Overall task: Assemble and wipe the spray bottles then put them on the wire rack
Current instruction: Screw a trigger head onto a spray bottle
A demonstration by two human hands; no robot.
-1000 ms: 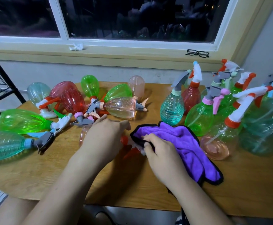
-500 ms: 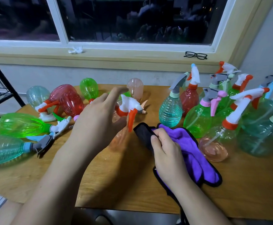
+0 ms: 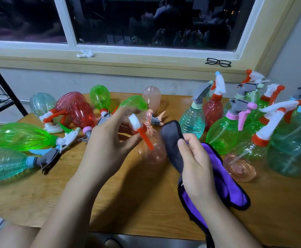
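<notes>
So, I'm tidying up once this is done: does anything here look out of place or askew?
Two strays on the window sill: black-framed glasses at the right, a crumpled white tissue at the left. On the table, the left-hand bottles, like the green bottle, lie on their sides; the right-hand ones stand upright.

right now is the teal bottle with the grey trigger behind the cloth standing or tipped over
Upright. The teal bottle stands on its base on the table, grey trigger on top.

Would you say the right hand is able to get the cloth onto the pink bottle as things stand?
Probably yes: the right hand holds the cloth just beside the pink bottle that the left hand grips, nothing between them.
</notes>
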